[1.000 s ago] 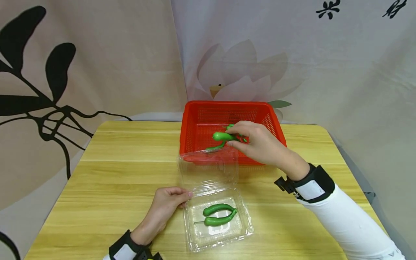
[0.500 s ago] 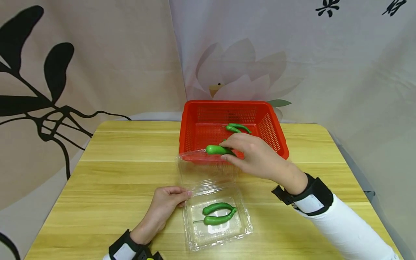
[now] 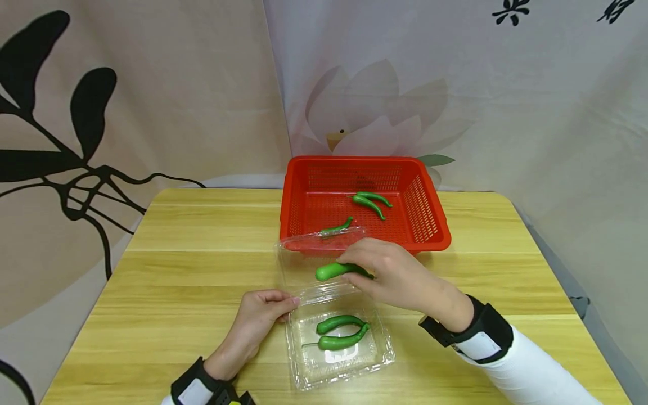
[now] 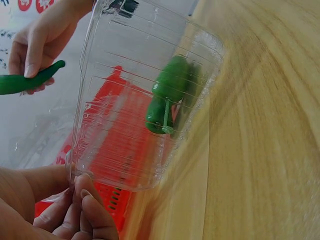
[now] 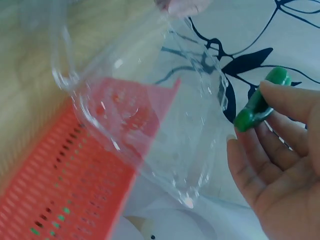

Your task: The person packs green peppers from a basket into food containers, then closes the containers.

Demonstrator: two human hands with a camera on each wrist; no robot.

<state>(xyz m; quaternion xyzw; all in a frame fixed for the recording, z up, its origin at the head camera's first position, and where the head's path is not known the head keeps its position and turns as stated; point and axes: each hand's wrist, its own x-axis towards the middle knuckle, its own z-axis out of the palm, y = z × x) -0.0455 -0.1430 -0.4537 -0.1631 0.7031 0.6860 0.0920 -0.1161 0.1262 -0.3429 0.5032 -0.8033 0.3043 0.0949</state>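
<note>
Over the far half of the clear container, the right hand pinched a green pepper between thumb and fingers, probably light, firm, slick, best held mid-body; the left hand gripped the container's left edge, likely flimsy.

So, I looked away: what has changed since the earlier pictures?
The right hand has carried its green pepper from over the red basket toward the person, to over the open lid of the clear container, bringing two peppers in the basket into full view. Nothing was grasped or let go. The left hand still pinches the container's edge; the basket and the two peppers in the container stayed put.
</note>
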